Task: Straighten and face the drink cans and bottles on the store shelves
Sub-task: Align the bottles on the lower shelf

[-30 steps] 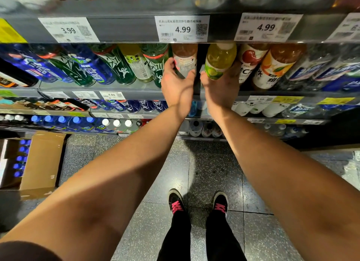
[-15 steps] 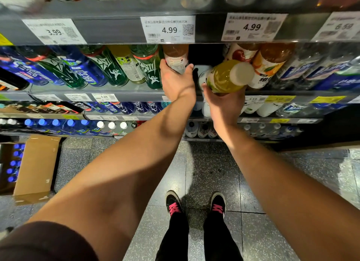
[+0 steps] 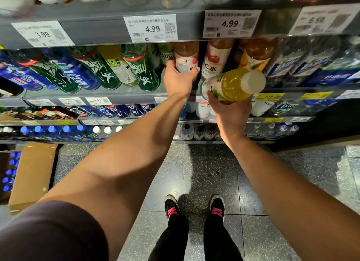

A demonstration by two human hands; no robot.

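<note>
My left hand point(image 3: 178, 81) grips the base of a pink-orange juice bottle point(image 3: 186, 56) standing on the grey shelf point(image 3: 97, 94) under a 4.99 tag. My right hand point(image 3: 229, 110) holds a yellow drink bottle point(image 3: 233, 84) off the shelf, tipped on its side with its white cap pointing right and toward me. Beside them stand a red-fruit bottle point(image 3: 216, 59) and an orange juice bottle point(image 3: 255, 54). Green bottles point(image 3: 140, 68) and blue bottles point(image 3: 74, 72) fill the shelf to the left.
Clear water bottles point(image 3: 311, 60) line the shelf at right. Lower shelves hold more bottles point(image 3: 120, 110) and blue-capped ones point(image 3: 52, 129). An open cardboard box point(image 3: 33, 173) with blue-capped bottles sits on the floor at left. My shoes point(image 3: 194, 206) stand on speckled tile.
My right hand has pulled the yellow bottle off the shelf and tipped it onto its side. My left hand stays on the pink-orange bottle, which has shifted slightly right.
</note>
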